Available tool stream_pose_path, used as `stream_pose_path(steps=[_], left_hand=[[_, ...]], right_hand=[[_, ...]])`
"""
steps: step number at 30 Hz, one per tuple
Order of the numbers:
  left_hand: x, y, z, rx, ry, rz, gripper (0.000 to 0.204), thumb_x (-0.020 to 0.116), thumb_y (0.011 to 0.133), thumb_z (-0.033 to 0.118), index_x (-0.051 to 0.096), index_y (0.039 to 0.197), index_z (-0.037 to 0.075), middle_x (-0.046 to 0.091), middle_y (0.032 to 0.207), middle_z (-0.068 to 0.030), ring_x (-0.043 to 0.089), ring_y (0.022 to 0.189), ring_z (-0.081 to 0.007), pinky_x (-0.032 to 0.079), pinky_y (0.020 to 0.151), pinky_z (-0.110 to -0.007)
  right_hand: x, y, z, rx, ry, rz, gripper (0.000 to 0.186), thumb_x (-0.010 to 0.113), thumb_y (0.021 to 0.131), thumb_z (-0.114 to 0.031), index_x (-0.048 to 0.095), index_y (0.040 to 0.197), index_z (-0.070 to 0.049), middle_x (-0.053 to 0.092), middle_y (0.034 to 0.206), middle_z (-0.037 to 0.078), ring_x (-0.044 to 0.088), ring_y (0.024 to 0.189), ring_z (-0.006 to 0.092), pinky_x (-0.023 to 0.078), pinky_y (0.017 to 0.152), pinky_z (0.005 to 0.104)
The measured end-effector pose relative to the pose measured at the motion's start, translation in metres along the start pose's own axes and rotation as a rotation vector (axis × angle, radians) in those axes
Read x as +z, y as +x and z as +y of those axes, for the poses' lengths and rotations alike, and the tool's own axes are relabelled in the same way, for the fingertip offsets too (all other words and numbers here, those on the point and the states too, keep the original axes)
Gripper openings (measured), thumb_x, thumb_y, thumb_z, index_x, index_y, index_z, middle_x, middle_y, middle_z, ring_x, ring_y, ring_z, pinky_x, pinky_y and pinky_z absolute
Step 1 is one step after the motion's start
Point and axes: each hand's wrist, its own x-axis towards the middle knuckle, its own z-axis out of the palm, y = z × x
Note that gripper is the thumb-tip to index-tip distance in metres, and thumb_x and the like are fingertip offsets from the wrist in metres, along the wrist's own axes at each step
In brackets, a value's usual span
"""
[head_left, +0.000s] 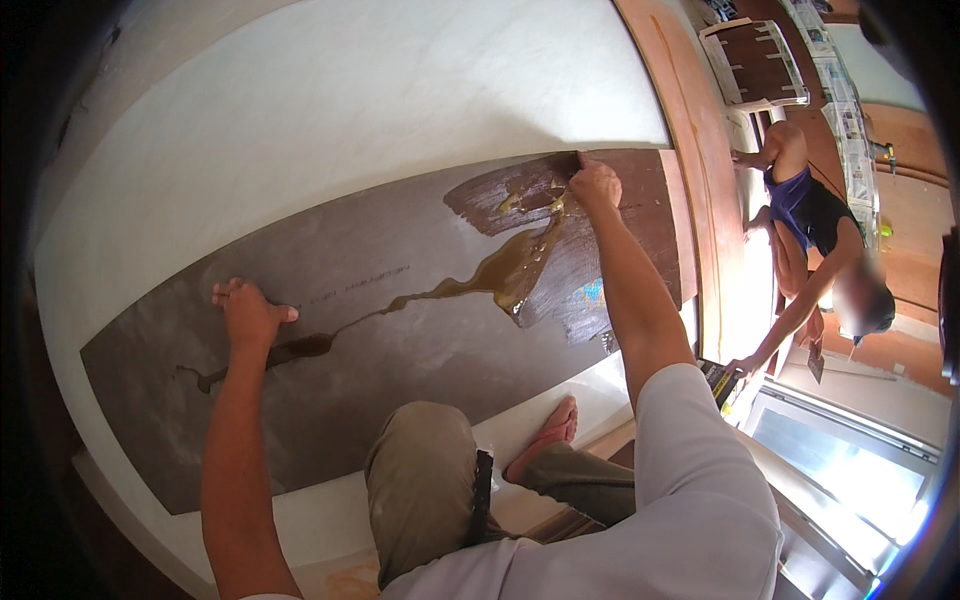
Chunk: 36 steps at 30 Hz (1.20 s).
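A long dark grey-brown panel (400,250) lies flat before me. A glossy amber puddle of glue (520,265) runs along it in a thin winding trail, with a darker blob towards the left. My left hand (250,310) rests on the panel's left part, fingers apart and nothing held. At the far edge towards the right, my right hand (597,185) is closed round what looks like a thin flat spreader, mostly hidden by the fingers. Streaky, combed glue (640,220) covers the panel's right end beside it. My knee (425,460) is at the panel's near edge.
A pale sheet (400,90) surrounds the panel. Beyond its right end runs a brown board (690,130). At the right another person (820,215) crouches, one hand by a dark tin (720,380), the other near a scraper (816,362). A taped brown panel (755,62) lies farther off.
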Motion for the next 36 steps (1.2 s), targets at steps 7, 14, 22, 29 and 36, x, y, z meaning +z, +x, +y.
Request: stream_pose_path(steps=[7,14,22,29,36], left_hand=[[0.002,-0.008,-0.008,-0.066,0.046,-0.008,0.115,0.095,0.056,0.04,0.043,0.134,-0.025,0.039,0.142,-0.0458,0.033,0.141,-0.0566,0.028,0.12,-0.052],[0.012,-0.002,-0.015,0.012,-0.01,-0.009,0.117,0.095,0.055,0.042,0.042,0.134,-0.025,0.039,0.141,-0.0474,0.035,0.139,-0.0561,0.028,0.12,-0.052],[0.011,-0.01,-0.007,-0.065,-0.031,0.038,0.108,0.096,0.057,0.036,0.046,0.132,-0.024,0.038,0.144,-0.045,0.032,0.14,-0.0572,0.028,0.12,-0.054],[0.01,-0.01,-0.015,-0.033,-0.014,-0.023,0.11,0.096,0.056,0.035,0.045,0.132,-0.025,0.039,0.142,-0.0465,0.031,0.14,-0.0586,0.028,0.12,-0.054],[0.019,-0.01,-0.014,-0.022,0.006,0.032,0.109,0.096,0.055,0.036,0.046,0.13,-0.026,0.042,0.139,-0.0466,0.034,0.139,-0.0578,0.027,0.12,-0.054]], right_hand=[[-0.02,-0.041,-0.039,-0.212,-0.058,-0.029,0.035,0.051,0.098,-0.032,0.075,0.113,-0.011,0.072,0.112,0.02,0.07,0.107,0.0366,0.056,0.091,0.047],[0.007,-0.017,0.001,-0.149,-0.063,0.014,0.034,0.051,0.097,-0.032,0.07,0.126,-0.028,0.071,0.118,0.018,0.068,0.11,0.0354,0.055,0.095,0.0451],[0.002,-0.005,0.025,-0.042,-0.08,-0.012,0.039,0.054,0.094,-0.026,0.067,0.13,-0.035,0.069,0.121,0.015,0.067,0.11,0.0359,0.054,0.094,0.0467],[-0.004,-0.028,0.007,-0.184,-0.1,-0.067,0.041,0.056,0.094,-0.022,0.066,0.132,-0.032,0.07,0.122,0.01,0.066,0.114,0.0321,0.053,0.098,0.0428],[0.004,-0.034,0.002,-0.343,-0.068,0.058,0.044,0.052,0.093,-0.023,0.065,0.131,-0.04,0.07,0.122,0.012,0.068,0.109,0.0343,0.054,0.094,0.0455]])
